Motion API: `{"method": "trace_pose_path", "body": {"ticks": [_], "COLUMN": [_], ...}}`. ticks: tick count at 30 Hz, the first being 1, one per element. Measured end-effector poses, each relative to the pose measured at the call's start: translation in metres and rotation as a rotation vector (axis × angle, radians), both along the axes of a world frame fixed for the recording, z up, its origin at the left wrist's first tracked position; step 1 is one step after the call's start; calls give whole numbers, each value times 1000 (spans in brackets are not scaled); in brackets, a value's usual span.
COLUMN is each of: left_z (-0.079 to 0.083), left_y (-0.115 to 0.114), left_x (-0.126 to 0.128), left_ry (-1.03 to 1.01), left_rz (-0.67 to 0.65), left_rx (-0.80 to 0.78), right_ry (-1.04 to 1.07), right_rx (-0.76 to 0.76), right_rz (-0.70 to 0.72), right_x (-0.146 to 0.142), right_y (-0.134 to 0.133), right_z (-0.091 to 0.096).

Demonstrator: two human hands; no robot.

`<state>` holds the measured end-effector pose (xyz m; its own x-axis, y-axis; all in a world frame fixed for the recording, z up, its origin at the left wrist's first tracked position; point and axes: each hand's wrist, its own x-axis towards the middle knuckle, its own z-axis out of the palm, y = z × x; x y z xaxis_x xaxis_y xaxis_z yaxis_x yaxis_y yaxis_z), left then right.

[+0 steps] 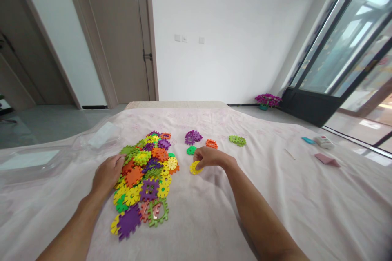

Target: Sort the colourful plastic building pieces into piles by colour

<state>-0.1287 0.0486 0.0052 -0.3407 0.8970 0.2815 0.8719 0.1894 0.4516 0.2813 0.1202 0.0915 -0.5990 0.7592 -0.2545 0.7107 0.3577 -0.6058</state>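
A heap of coloured plastic gear-shaped pieces (145,175) lies on the pale pink cloth (214,212), in yellow, orange, purple and green. My left hand (108,174) rests at the heap's left edge, its fingers curled onto the pieces there. My right hand (210,157) is to the right of the heap, fingers pinched on a yellow piece (194,167) that lies on the cloth. Beyond it sit small sorted groups: purple pieces (192,136), a green piece (191,150), an orange piece (211,144) and light green pieces (237,140).
A clear plastic bag (98,136) lies at the heap's far left. Small items lie at the right: a blue thing (308,140), a white one (324,142), a pink one (327,159). A purple flower pot (267,100) stands by the glass door (346,49).
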Motion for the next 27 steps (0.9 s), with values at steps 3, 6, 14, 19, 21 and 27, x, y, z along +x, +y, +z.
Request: {"method": "trace_pose_path", "body": {"ticks": [3, 6, 14, 19, 21, 27], "left_z": [-1, -3, -4, -4, -4, -2], "left_y": [0, 2, 2, 2, 2, 2], "left_x": [-1, -2, -4, -4, -4, -2], "left_ry": [6, -4, -2, 4, 3, -4], "left_rz": [-3, -11, -9, -18, -15, -2], "left_rx": [-2, -11, -13, 13, 17, -10], "right_ry": [-5, 71, 101, -19, -33, 59], "right_rx": [147, 281, 423, 536, 570, 578], "right_rz": [-114, -189, -126, -155, -179, -216], "right_x": [11, 6, -52, -72, -77, -86], "right_y": [1, -1, -21, -33, -35, -39], "right_z": [8, 9, -25, -44, -47, -51]}}
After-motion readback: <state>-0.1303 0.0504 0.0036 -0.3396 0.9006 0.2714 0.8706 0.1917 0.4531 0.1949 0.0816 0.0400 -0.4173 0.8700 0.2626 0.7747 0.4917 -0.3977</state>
